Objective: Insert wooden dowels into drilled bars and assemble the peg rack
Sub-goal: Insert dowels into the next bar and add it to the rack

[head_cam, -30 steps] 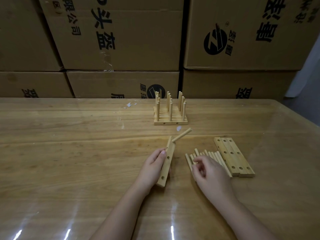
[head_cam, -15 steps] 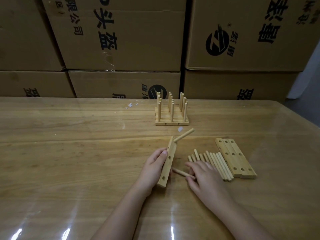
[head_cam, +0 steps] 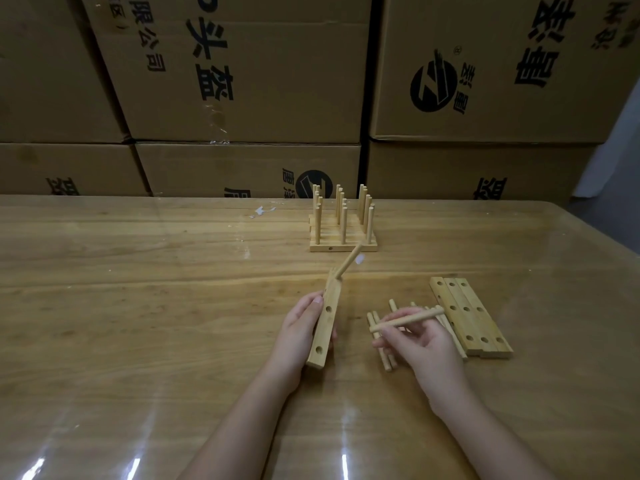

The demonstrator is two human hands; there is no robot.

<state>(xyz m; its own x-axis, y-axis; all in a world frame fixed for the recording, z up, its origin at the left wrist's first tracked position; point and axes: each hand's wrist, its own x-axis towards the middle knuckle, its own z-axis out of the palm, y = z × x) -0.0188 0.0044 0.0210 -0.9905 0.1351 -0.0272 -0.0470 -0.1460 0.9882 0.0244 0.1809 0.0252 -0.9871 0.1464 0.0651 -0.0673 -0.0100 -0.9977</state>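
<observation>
My left hand (head_cam: 300, 332) grips a drilled wooden bar (head_cam: 325, 322) tilted on edge above the table, with one dowel (head_cam: 349, 261) stuck in its far hole and two holes showing bare. My right hand (head_cam: 424, 344) pinches a loose dowel (head_cam: 407, 319), held roughly level above a pile of loose dowels (head_cam: 381, 348). Three more drilled bars (head_cam: 471, 317) lie side by side to the right of the pile. A finished peg rack (head_cam: 343, 225) stands farther back on the table.
The wooden table (head_cam: 138, 306) has a glossy cover; its right edge curves away at the far right. Stacked cardboard boxes (head_cam: 242, 81) form a wall behind the table. Small white scraps (head_cam: 263, 211) lie near the back edge.
My right hand has taken one dowel from the pile and lifted it clear of the table. The bar in my left hand has tilted slightly, its dowel pointing more upward.
</observation>
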